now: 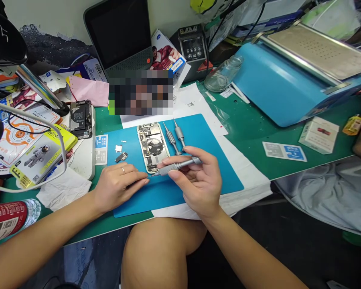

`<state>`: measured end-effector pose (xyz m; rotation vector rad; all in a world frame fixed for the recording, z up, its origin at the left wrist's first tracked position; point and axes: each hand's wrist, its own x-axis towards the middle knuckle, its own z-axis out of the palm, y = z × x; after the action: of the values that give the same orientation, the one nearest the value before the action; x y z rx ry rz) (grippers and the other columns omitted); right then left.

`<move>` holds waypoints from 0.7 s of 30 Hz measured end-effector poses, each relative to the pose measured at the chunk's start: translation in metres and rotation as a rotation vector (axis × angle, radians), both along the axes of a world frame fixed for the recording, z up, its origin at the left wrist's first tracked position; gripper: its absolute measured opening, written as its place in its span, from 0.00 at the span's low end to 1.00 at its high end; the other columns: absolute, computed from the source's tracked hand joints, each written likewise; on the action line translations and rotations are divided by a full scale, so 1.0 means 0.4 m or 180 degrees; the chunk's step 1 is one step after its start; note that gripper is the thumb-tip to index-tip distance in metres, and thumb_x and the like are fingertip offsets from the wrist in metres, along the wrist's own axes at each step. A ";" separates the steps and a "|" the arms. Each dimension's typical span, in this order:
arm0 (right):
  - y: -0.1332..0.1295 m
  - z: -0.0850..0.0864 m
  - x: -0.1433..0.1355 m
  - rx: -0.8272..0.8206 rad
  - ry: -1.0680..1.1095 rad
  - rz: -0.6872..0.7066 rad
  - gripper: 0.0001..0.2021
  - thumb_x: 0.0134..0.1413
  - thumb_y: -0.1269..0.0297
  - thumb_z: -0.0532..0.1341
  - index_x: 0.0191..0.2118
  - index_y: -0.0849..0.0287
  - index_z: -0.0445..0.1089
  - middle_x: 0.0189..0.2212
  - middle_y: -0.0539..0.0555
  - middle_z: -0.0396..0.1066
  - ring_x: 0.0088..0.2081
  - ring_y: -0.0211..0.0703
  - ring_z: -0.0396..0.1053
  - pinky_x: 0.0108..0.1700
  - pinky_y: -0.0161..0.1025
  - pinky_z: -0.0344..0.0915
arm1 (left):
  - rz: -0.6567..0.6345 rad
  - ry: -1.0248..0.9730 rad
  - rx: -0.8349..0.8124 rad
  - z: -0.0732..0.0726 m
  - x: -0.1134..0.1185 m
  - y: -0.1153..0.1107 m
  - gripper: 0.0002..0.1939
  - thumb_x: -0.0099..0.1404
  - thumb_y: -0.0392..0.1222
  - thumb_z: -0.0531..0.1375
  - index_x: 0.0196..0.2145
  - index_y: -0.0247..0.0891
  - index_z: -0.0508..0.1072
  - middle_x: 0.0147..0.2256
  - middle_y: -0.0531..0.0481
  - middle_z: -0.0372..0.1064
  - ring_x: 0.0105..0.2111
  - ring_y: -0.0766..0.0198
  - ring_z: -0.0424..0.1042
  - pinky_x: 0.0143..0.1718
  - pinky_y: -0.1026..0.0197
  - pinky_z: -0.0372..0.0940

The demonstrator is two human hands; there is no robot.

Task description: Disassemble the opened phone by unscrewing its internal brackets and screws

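My right hand holds a grey metal screwdriver, nearly level, its tip pointing left. My left hand, with a ring on one finger, has its fingers pinched together at the screwdriver's tip; what they hold, if anything, is too small to make out. Just behind the tip lies an opened phone with its inner parts bare, on a blue mat. Two more grey screwdrivers rest to the right of the phone. Small loose phone parts are on the mat to its left.
Left stand a lamp post, a second opened phone, a yellow battery box and a red-labelled bottle. White paper lies under the mat. Behind are a dark screen and glass jar; right, a blue machine.
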<state>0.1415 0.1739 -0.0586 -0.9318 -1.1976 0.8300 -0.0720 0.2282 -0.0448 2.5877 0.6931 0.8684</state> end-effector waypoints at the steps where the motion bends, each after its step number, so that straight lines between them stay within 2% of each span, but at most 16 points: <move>1: 0.000 0.000 0.000 0.0013 0.0007 0.0004 0.23 0.62 0.73 0.66 0.58 0.47 0.64 0.43 0.49 0.82 0.41 0.43 0.83 0.43 0.44 0.83 | -0.0011 -0.0001 -0.0001 0.000 -0.001 0.000 0.06 0.73 0.39 0.62 0.42 0.36 0.79 0.31 0.50 0.77 0.30 0.66 0.75 0.34 0.64 0.69; 8: 0.000 -0.001 0.000 0.0042 0.0137 0.0089 0.27 0.61 0.78 0.66 0.60 0.45 0.66 0.44 0.47 0.82 0.43 0.40 0.83 0.46 0.39 0.82 | -0.0029 0.0028 0.0005 -0.003 -0.002 0.000 0.05 0.73 0.38 0.63 0.42 0.36 0.79 0.32 0.51 0.78 0.31 0.66 0.75 0.34 0.63 0.68; 16: -0.003 -0.002 0.001 -0.0009 -0.0047 -0.0014 0.23 0.62 0.72 0.66 0.58 0.47 0.64 0.43 0.50 0.82 0.41 0.44 0.83 0.43 0.45 0.84 | -0.0038 0.0070 0.0036 -0.002 -0.002 0.001 0.06 0.74 0.39 0.61 0.42 0.36 0.79 0.32 0.51 0.78 0.30 0.67 0.75 0.34 0.64 0.68; 21: -0.001 -0.001 0.001 0.0008 -0.0049 0.0019 0.23 0.62 0.72 0.66 0.58 0.47 0.65 0.43 0.49 0.82 0.41 0.43 0.83 0.43 0.44 0.83 | -0.0036 0.0072 0.0046 -0.002 -0.002 0.000 0.06 0.74 0.39 0.62 0.42 0.36 0.79 0.31 0.51 0.78 0.30 0.67 0.74 0.34 0.63 0.68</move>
<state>0.1417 0.1733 -0.0588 -0.9346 -1.2151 0.8274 -0.0727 0.2283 -0.0456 2.6154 0.6802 0.8452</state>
